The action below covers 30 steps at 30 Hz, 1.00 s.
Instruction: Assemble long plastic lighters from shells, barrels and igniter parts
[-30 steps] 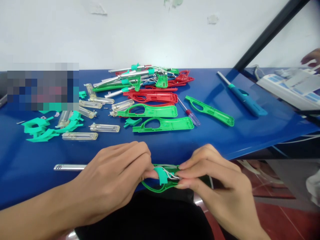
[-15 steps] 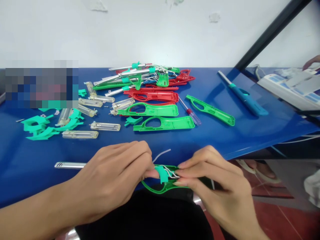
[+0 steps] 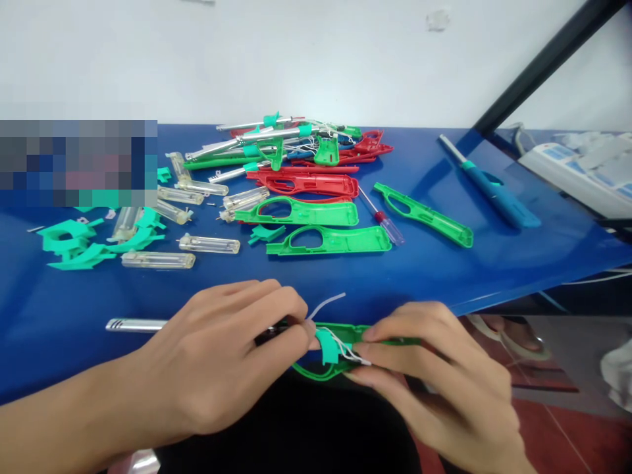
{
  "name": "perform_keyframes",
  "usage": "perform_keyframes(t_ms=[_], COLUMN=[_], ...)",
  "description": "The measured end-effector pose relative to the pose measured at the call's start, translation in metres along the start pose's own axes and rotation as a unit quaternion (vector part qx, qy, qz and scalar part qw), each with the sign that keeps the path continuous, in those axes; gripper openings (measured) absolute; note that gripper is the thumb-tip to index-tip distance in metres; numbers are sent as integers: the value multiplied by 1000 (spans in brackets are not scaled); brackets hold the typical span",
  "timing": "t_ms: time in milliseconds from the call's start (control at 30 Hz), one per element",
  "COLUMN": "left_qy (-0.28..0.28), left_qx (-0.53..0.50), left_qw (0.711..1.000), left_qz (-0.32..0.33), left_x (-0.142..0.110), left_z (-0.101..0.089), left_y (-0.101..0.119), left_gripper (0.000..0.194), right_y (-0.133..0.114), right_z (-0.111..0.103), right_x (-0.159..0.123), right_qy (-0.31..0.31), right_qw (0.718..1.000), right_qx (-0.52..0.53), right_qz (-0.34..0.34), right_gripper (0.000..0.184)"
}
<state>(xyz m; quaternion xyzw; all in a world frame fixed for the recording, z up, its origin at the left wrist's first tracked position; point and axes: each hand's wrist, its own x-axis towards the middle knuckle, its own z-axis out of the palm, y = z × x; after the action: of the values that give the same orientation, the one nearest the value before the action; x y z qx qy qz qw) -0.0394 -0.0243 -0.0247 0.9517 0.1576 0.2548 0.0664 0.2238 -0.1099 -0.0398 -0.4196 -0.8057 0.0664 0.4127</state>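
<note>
Both my hands hold a green lighter shell (image 3: 340,337) at the near edge of the blue table (image 3: 494,263). My left hand (image 3: 232,359) pinches its left end, where a metal tube (image 3: 135,324) sticks out to the left. My right hand (image 3: 444,375) grips the right part, its fingertips on thin white wires (image 3: 345,349) next to a teal trigger piece (image 3: 326,345). One white wire end (image 3: 326,304) curls up above the shell.
Green and red lighter shells (image 3: 306,212) and metal tubes lie piled mid-table. Clear fuel tanks (image 3: 210,245) and teal triggers (image 3: 74,247) lie at the left. A small red screwdriver (image 3: 381,224), a blue assembled lighter (image 3: 488,191) and a white power strip (image 3: 577,168) lie to the right.
A white wire end has sprung up above the shell. My hands and the shell have shifted slightly right and lower in the view; the hand at the far right has gone out of view.
</note>
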Motion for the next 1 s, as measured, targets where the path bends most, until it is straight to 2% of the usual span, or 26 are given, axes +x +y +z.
perform_keyframes(t_ms=[167, 433, 700, 767, 867, 1000], left_qy=[0, -2, 54, 62, 61, 50], left_qx=[-3, -29, -44, -41, -41, -38], left_qw=[1000, 999, 994, 993, 993, 994], left_qz=[15, -30, -79, -93, -93, -86], left_x=[-8, -6, -1, -1, 0, -1], left_z=[1, -1, -1, -1, 0, 1], left_y=[0, 5, 10, 11, 12, 10], left_gripper=[28, 28, 27, 21, 12, 11], right_y=[3, 5, 6, 6, 6, 7], right_z=[3, 3, 4, 4, 4, 3], right_x=[-1, 0, 0, 1, 1, 1], right_qy=[8, 9, 16, 17, 15, 14], right_qw=[1000, 1000, 1000, 999, 999, 999], right_qx=[14, 10, 14, 16, 19, 17], right_qz=[1, 3, 18, 21, 24, 25], right_gripper=[6, 9, 9, 9, 8, 9])
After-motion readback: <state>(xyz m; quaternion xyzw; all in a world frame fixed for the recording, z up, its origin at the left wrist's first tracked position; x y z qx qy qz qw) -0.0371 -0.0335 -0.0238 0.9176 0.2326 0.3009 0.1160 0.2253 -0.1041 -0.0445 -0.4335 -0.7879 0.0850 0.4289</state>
